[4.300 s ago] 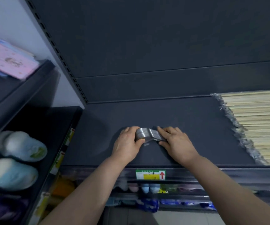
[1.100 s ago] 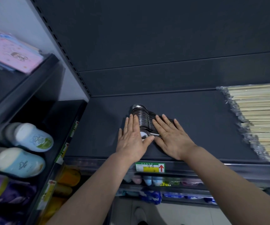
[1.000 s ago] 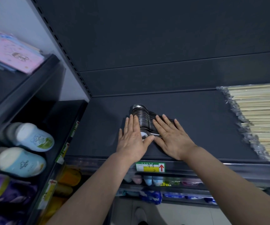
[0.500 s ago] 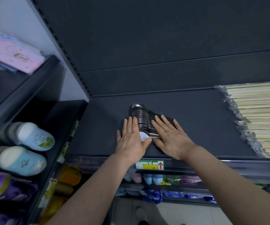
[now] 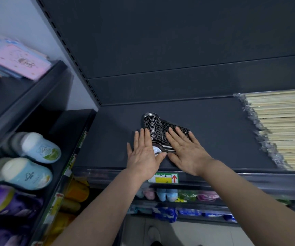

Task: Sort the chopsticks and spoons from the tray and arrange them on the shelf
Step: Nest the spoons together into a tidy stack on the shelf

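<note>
A fanned row of metal spoons (image 5: 156,127) lies on the dark shelf (image 5: 214,132), bowls to the left and handles to the right. My left hand (image 5: 144,155) lies flat against the left side of the row, fingers straight and together. My right hand (image 5: 185,150) rests flat over the spoon handles, fingers spread. Neither hand grips a spoon. Wrapped packs of pale chopsticks (image 5: 285,128) lie side by side on the shelf's right part. No tray is in view.
A yellow and green price tag (image 5: 163,178) sits on the shelf's front rail. To the left, a neighbouring rack holds pale blue bottles (image 5: 38,148) and pink packets (image 5: 18,61). Lower shelves hold coloured goods (image 5: 166,194).
Earlier both hands gripped a tight stack of spoons; the spoons now lie fanned out with both palms flat on them. Over the last second the hands have barely moved.
</note>
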Action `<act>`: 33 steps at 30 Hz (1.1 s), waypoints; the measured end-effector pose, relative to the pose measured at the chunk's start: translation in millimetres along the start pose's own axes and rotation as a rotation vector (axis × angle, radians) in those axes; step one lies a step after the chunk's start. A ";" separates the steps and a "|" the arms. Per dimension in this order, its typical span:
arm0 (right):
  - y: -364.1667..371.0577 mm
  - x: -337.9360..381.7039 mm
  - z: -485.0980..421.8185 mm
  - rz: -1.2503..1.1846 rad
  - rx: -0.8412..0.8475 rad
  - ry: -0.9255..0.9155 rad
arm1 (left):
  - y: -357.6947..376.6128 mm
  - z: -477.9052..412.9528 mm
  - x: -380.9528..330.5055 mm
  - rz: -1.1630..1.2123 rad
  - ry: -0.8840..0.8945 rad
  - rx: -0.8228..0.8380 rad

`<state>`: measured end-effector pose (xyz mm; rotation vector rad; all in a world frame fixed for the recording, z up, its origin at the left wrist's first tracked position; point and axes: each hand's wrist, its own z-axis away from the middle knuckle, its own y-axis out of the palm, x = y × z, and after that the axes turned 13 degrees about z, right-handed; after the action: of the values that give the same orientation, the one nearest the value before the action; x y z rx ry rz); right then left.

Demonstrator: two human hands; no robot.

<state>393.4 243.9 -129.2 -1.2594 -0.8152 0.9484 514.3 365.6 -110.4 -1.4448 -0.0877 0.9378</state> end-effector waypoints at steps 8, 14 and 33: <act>-0.1 0.7 4.6 0.003 0.019 -0.001 | 0.5 5.8 -2.4 -0.008 -0.013 -0.003; 0.3 2.5 8.1 -0.001 0.014 -0.001 | 3.9 9.5 -2.4 0.007 -0.020 -0.018; -3.1 5.9 19.0 -0.010 0.032 -0.006 | 1.6 21.8 -2.6 -0.011 -0.016 -0.055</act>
<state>379.0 256.7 -123.5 -1.2240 -0.8072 0.9541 499.2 381.2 -106.4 -1.4864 -0.1338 0.9448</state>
